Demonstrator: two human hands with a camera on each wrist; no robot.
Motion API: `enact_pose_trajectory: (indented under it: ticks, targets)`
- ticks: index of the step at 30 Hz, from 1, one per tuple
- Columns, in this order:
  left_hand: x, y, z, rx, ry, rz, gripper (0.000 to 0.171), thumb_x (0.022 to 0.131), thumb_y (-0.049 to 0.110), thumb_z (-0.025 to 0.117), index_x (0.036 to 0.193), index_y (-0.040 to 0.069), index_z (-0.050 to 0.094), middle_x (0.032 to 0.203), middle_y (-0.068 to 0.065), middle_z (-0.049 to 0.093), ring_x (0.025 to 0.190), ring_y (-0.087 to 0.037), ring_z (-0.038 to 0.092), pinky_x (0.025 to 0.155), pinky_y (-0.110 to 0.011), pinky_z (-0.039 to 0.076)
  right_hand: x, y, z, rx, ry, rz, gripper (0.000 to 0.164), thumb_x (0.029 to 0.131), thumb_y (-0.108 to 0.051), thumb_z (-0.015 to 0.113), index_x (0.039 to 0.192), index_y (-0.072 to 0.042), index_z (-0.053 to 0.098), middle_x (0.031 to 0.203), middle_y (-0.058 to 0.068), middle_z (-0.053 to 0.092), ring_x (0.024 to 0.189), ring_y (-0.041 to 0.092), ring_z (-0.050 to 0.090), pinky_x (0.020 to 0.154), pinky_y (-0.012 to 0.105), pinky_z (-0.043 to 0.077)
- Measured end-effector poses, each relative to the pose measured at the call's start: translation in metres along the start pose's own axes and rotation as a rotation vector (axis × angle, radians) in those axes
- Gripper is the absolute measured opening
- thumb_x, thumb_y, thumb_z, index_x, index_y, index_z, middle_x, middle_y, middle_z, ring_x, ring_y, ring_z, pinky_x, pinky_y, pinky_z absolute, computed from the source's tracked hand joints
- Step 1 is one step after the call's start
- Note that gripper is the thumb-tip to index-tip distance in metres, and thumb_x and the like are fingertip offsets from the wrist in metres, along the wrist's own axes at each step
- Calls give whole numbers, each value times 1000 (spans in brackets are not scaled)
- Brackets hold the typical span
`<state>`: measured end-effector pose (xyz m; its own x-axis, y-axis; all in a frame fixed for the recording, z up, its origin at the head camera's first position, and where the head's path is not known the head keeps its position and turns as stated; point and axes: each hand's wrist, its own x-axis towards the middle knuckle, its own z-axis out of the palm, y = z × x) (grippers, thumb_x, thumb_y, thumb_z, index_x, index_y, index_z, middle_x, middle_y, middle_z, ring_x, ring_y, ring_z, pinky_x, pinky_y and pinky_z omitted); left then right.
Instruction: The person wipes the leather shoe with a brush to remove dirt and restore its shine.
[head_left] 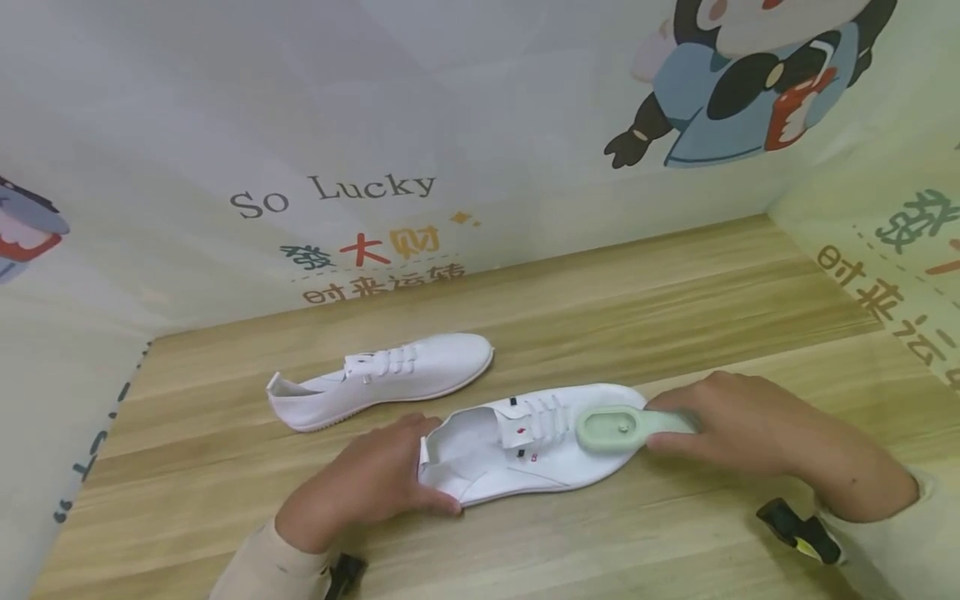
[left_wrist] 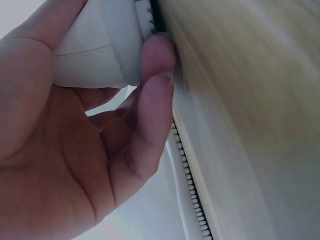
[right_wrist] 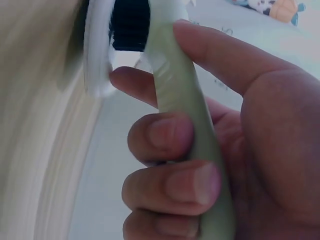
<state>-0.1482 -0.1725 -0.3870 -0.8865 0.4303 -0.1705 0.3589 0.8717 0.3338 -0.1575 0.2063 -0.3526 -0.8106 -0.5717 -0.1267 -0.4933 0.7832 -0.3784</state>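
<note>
A white lace-up shoe (head_left: 487,467) lies on the wooden table, its toe pointing right. My left hand (head_left: 386,471) grips this shoe by the heel; in the left wrist view the fingers (left_wrist: 155,107) curl around the heel (left_wrist: 95,50) close to the sole. In my right hand (head_left: 731,425) is a pale green shoe brush (head_left: 607,428), its head over the toe. The right wrist view shows the fingers (right_wrist: 170,185) wrapped around the handle (right_wrist: 180,85), and the dark bristles (right_wrist: 131,25) face the white toe (right_wrist: 97,55).
Behind the gripped shoe lies a second white shoe (head_left: 420,371), also with its toe to the right. The wooden tabletop (head_left: 675,308) is bounded by a printed back wall (head_left: 480,125) and a side wall (head_left: 900,250) at the right.
</note>
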Motion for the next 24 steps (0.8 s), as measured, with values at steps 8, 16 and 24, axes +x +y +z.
enact_pose_trajectory:
  ticks: [8,16,24]
  targets:
    - [-1,0,0,1,-2,-4,93,56,60,82,129,9,55,105,2,57,85,-14,56,76,-37,49,-6,14,-13,-44,24,114,47,82,-66,56,110,-31,70,94,-13,65,70,7,49,61,32,42]
    - [-2,1,0,-8,1,-21,95,55,60,82,130,9,54,108,2,57,88,-15,57,79,-38,49,-7,17,-16,-87,107,114,43,86,-57,60,113,-26,70,93,-10,68,64,7,48,57,31,40]
    - [-2,2,-1,-21,-5,-25,96,55,60,82,131,8,54,108,1,57,88,-16,57,79,-38,48,-4,16,-13,-101,166,96,43,88,-54,59,115,-23,69,91,-7,68,63,8,48,57,30,41]
